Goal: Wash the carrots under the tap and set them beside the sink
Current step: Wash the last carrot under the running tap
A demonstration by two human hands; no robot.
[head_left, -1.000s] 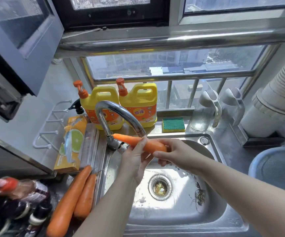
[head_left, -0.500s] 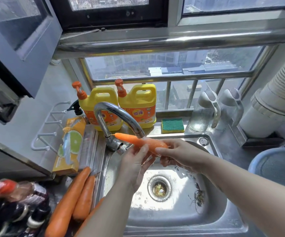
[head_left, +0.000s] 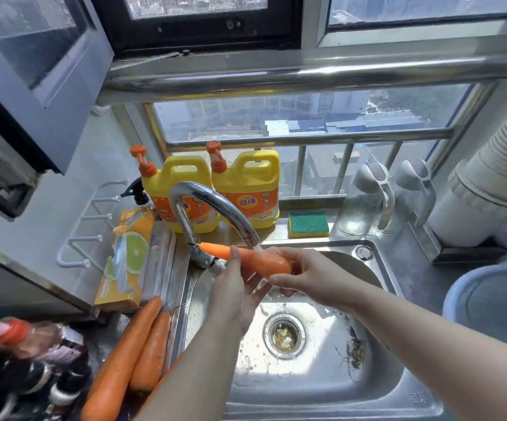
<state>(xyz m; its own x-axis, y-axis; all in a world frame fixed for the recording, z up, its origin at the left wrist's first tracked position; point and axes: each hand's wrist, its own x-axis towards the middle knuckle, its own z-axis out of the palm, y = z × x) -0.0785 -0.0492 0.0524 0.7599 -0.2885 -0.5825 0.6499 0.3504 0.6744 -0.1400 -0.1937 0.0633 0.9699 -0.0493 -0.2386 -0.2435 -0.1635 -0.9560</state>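
An orange carrot (head_left: pixel 255 260) lies across both my hands over the steel sink (head_left: pixel 392 357), right under the spout of the curved chrome tap (head_left: pixel 212 205). Water runs from the spout onto the carrot's middle. My left hand (head_left: pixel 237 294) cups it from below with the thumb over its thin end. My right hand (head_left: pixel 313 276) grips its thick end. Two more carrots, a long one (head_left: pixel 124 360) and a shorter one (head_left: pixel 151 350), lie side by side on the counter left of the sink. A third orange piece is mostly hidden under my left forearm.
Two yellow detergent jugs (head_left: pixel 246 189) and a green sponge (head_left: pixel 308 223) stand behind the sink. A yellow box (head_left: pixel 127 259) leans left of the tap. Bottles (head_left: pixel 27 360) crowd the near left. Glass jugs (head_left: pixel 364 202) and a blue basin (head_left: pixel 492 296) are at the right.
Water now runs from the tap onto the carrot. The carrot has shifted slightly, and my left hand has opened under it with the thumb over the thin end.
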